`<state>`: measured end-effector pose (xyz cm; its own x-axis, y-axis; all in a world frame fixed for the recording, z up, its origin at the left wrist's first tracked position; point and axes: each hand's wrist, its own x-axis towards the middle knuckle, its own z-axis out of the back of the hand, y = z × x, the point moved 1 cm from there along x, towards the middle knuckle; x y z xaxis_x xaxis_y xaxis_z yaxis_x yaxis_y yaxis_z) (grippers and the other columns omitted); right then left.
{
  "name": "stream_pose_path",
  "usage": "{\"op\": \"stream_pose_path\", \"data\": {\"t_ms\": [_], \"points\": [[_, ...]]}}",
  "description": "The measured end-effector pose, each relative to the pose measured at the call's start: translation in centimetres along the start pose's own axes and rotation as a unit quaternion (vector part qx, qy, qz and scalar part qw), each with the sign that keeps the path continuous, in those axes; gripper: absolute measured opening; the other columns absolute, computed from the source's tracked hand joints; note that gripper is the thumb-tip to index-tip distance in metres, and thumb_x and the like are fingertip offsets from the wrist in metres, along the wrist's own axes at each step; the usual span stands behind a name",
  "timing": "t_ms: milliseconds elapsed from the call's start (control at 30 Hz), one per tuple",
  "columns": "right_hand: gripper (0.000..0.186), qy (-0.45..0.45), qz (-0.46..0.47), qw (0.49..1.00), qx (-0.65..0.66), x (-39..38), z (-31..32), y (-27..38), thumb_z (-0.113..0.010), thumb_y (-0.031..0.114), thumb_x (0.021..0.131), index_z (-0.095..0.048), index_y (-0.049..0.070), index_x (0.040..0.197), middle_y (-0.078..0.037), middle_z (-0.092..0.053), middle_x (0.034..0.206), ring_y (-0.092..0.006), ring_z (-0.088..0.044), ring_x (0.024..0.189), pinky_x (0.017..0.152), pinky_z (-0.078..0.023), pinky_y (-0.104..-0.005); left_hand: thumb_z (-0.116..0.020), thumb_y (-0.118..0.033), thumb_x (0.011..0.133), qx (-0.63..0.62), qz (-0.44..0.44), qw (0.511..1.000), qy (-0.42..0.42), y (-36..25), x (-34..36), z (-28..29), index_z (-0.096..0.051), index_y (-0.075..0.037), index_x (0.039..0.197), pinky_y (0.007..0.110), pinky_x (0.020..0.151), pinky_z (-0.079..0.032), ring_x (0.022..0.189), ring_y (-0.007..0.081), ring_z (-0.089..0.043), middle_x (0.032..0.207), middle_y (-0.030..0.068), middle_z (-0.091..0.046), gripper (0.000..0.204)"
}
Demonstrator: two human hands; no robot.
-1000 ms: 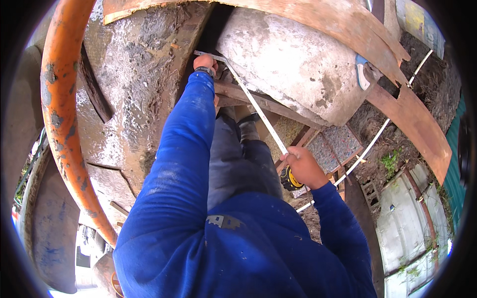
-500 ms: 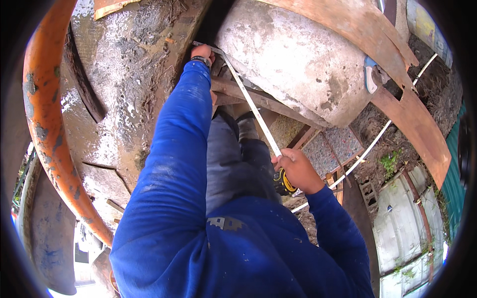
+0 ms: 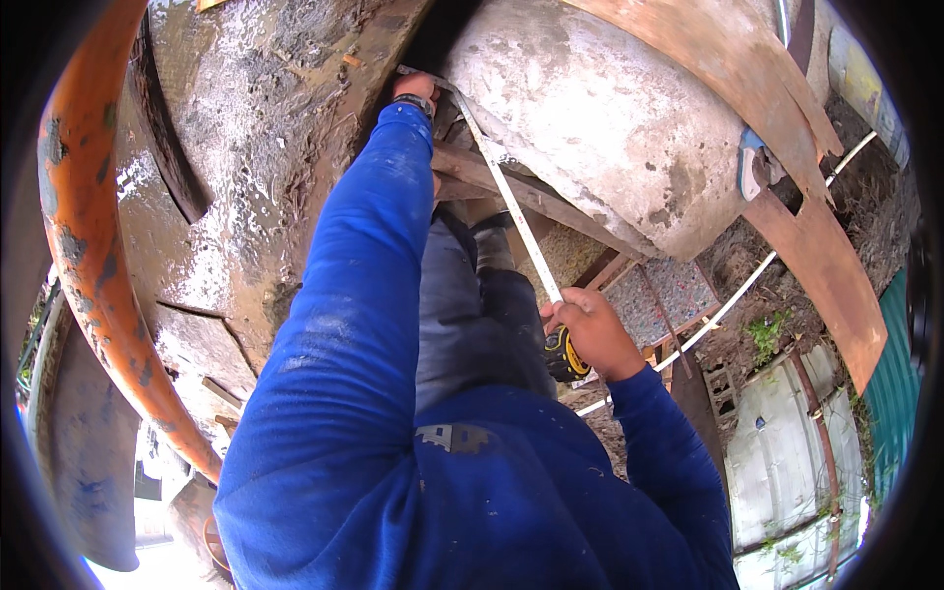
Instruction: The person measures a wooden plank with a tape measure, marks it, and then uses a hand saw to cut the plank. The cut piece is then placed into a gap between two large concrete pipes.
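Note:
A tape measure's white blade (image 3: 506, 192) runs diagonally from the dark gap beside a stained concrete block (image 3: 590, 118) toward my body. At that far end my left hand (image 3: 416, 87) is closed on the blade's tip, reaching near the muddy board edge. My right hand (image 3: 593, 327) grips the blade lower down, with the black-and-yellow case (image 3: 563, 356) hanging just below its fingers. A wooden beam (image 3: 531, 202) crosses beneath the blade, partly hidden by my sleeve.
A flaking orange pipe (image 3: 79, 226) curves along the left beside muddy boards (image 3: 236, 118). At right are a bent plywood strip (image 3: 816, 275), a blue-and-white tool (image 3: 752, 167), a white pipe (image 3: 728, 295), a hollow block (image 3: 723, 388) and metal sheeting (image 3: 787, 452).
The view has shifted, and my left hand with the tape's end sits higher in the picture. Both hands keep their hold on the tape.

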<state>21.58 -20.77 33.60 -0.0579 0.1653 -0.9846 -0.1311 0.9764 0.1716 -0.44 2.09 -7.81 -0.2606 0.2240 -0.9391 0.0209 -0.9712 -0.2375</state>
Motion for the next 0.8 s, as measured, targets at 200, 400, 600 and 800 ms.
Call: {"op": "stream_pose_path", "data": {"t_ms": [200, 400, 600, 800], "points": [[0.027, 0.013, -0.012, 1.0, 0.008, 0.0, -0.1, 0.5, -0.055, 0.015, 0.103, -0.073, -0.006, 0.105, -0.011, -0.073, 0.09, -0.0175, -0.067, 0.085, 0.082, -0.052, -0.0324, -0.056, -0.004, 0.095, -0.064, -0.027, 0.997, -0.028, 0.4, 0.5, -0.5, -0.071, 0.003, 0.106, 0.044, 0.069, -0.056, 0.081, 0.0276, -0.071, 0.092, 0.016, -0.073, 0.02], [0.029, 0.03, -0.005, 0.999, 0.012, -0.1, 0.2, 0.8, -0.054, 0.016, 0.105, -0.073, -0.005, 0.106, -0.011, -0.073, 0.088, -0.0163, -0.067, 0.085, 0.082, -0.052, -0.0308, -0.062, -0.008, 0.091, 0.091, -0.067, 0.994, -0.007, 3.3, 7.6, -0.6, -0.077, 0.003, 0.1, 0.043, 0.082, -0.057, 0.095, 0.0286, -0.076, 0.102, 0.0188, -0.078, 0.021], [0.029, 0.035, -0.007, 0.999, 0.038, 0.2, 0.2, 0.1, -0.053, 0.015, 0.105, -0.073, -0.005, 0.105, -0.011, -0.073, 0.088, -0.0165, -0.067, 0.085, 0.083, -0.052, -0.0308, -0.056, -0.007, 0.099, 0.105, -0.091, 0.99, 0.023, 4.8, 11.1, -1.1, -0.071, -0.01, 0.109, 0.044, 0.067, -0.053, 0.08, 0.0255, -0.067, 0.099, 0.0097, -0.072, 0.018], [0.029, 0.034, -0.011, 0.999, 0.037, 0.0, 0.1, 0.5, -0.052, 0.015, 0.105, -0.073, -0.005, 0.104, -0.011, -0.073, 0.088, -0.0172, -0.068, 0.086, 0.084, -0.052, -0.0316, -0.054, -0.003, 0.098, 0.14, -0.165, 0.976, 0.02, 6.9, 15.7, -1.1, -0.072, -0.006, 0.109, 0.043, 0.067, -0.055, 0.079, 0.027, -0.068, 0.099, 0.0122, -0.072, 0.021]]}}
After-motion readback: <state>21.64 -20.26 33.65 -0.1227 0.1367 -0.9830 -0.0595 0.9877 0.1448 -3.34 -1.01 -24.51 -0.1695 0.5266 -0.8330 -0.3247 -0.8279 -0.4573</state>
